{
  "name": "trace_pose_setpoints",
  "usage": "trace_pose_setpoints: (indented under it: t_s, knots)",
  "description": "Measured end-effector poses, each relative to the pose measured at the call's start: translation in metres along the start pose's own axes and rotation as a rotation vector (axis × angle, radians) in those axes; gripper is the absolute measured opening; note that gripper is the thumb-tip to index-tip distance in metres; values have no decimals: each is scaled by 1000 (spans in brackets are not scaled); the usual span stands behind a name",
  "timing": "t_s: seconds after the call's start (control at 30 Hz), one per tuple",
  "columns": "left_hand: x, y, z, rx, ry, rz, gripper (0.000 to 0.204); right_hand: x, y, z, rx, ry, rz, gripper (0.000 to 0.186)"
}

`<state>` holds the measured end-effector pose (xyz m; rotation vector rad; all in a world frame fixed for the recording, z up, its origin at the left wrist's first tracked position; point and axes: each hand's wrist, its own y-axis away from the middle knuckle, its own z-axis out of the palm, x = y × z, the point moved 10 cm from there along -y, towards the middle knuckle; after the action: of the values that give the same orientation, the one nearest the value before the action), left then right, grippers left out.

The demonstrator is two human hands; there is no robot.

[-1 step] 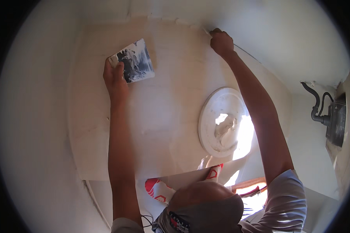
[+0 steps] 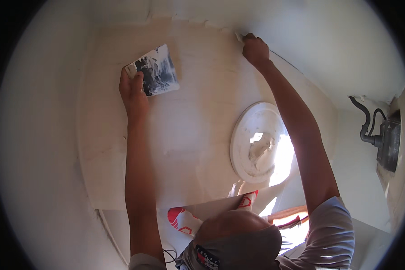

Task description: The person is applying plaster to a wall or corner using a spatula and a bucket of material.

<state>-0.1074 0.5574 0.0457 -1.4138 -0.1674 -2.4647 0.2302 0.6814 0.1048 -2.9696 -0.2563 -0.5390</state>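
Note:
My left hand [image 2: 133,87] is closed around the handle of a broad, square-bladed putty knife [image 2: 161,71]. White putty is smeared over its dark blade, mostly along the upper edge. Farther off to the right, my right hand [image 2: 256,51] grips a small putty knife [image 2: 239,37]. Only a short pale bit of that tool shows beyond the fingers; the rest is hidden in the hand. Its end is at the seam [image 2: 211,25] where the beige surface meets the white one, and ragged white filler runs along that line.
A round white lid or bucket top [image 2: 242,148] with a lump of putty sits below my right forearm, next to bright sunlight. Red-and-white printed bags [image 2: 184,220] lie nearer. At the right are a grey box [image 2: 388,139] and a bent dark pipe [image 2: 363,119].
My right hand has shifted very slightly left along the seam with the small putty knife. The left hand holds practically still.

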Motion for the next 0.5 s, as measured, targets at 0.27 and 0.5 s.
trace_pose_setpoints:
  t_s: [0.27,0.5]
  knots:
    - [-8,-14,-24,60,-83,-9,16,-4,-34,21,-289,70,-221,16]
    - [-10,-14,-33,97,-47,-46,15,-45,-21,24,-239,154,-201,17]
